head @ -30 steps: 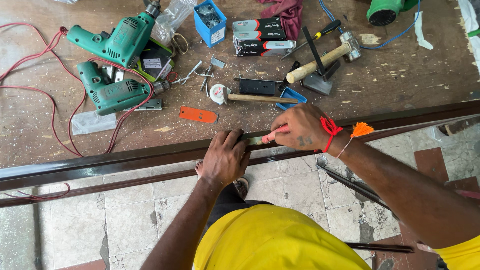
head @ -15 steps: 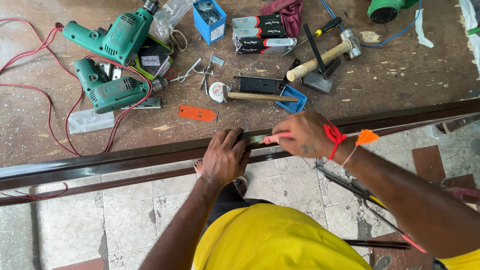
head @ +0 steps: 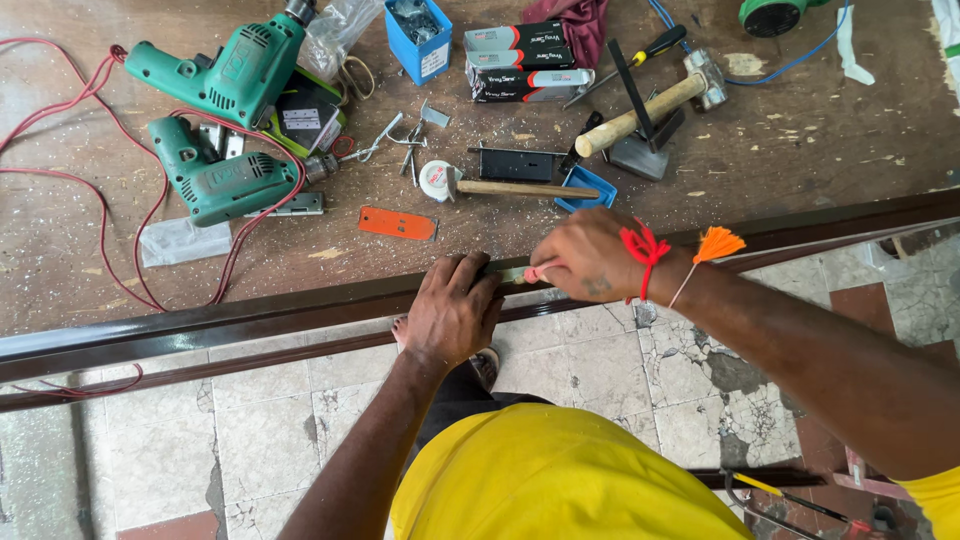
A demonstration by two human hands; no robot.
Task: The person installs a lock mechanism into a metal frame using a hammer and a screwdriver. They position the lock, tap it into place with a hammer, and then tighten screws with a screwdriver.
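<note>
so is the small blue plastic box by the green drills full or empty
Partly filled: the small blue plastic box stands open-topped, with grey metal pieces showing inside. How deep they go cannot be told.
</note>
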